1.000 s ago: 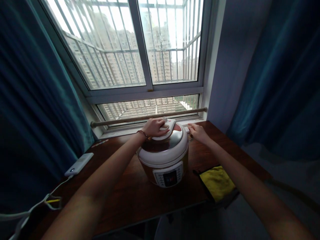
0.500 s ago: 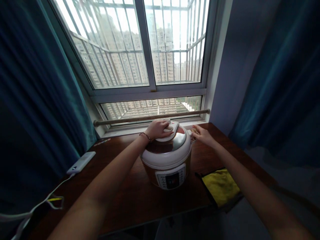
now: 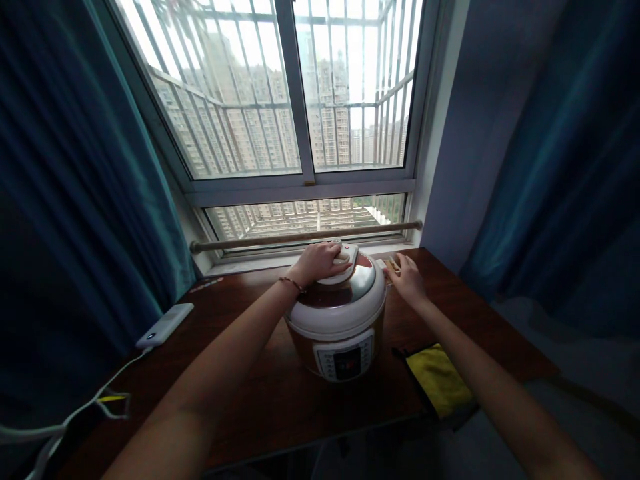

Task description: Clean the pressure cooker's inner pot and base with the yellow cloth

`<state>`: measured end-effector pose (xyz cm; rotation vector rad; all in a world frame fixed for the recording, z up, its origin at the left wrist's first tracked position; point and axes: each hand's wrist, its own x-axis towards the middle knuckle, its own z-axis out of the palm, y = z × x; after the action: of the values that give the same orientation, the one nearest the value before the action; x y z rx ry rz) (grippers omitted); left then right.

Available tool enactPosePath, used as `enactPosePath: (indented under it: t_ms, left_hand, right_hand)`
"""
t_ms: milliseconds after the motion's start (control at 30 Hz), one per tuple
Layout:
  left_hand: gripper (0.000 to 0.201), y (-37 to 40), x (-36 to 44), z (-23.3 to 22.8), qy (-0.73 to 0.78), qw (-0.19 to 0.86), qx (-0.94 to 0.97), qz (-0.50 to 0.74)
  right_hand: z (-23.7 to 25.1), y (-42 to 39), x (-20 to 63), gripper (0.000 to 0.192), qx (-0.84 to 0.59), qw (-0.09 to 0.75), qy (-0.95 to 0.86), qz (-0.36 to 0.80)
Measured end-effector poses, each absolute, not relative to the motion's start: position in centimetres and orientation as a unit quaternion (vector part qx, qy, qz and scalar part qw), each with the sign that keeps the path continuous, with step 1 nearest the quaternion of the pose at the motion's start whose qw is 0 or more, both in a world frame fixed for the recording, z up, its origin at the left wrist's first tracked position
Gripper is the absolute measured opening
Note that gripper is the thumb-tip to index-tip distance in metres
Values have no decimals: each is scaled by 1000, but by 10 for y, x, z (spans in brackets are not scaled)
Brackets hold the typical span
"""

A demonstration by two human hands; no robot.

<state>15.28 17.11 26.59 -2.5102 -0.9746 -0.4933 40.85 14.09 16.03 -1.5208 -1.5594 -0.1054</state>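
A white and brown electric pressure cooker (image 3: pixel 345 320) stands on the dark wooden table, its lid on and its control panel facing me. My left hand (image 3: pixel 323 261) is wrapped round the white lid handle (image 3: pixel 343 257) on top. At the cooker's right side, my right hand (image 3: pixel 404 277) has curled fingers and thumb around a tan and white side handle (image 3: pixel 383 265). The fingers partly cover that handle, so its full shape is hidden.
A yellow cloth with a dark edge (image 3: pixel 440 380) lies right of the cooker, below my right forearm. On the left is a white power strip (image 3: pixel 165 325) with a white cable (image 3: pixel 107 383). A barred window and a horizontal rail (image 3: pixel 300 237) rise behind the table (image 3: pixel 250 413).
My right hand has shifted slightly right, and its fingers look looser and more raised. My left hand stays on the lid handle. The view has moved a little.
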Motion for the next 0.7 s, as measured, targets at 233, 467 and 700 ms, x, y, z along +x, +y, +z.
enactPosePath:
  t_ms: [233,467,700]
  left_hand:
    - [52,165,158,268,-376,211,-887,-164]
    - [59,159,167,263,-447,220,-850,-173]
    - [64,157,172,257,-496,215,-820,-189]
  right_hand:
    - [150,137,405,53,-614,514,-596,63]
    - [148,135,403,53,-595,525,-603,87]
    - [149,133,398,56,-587,514,-621,73]
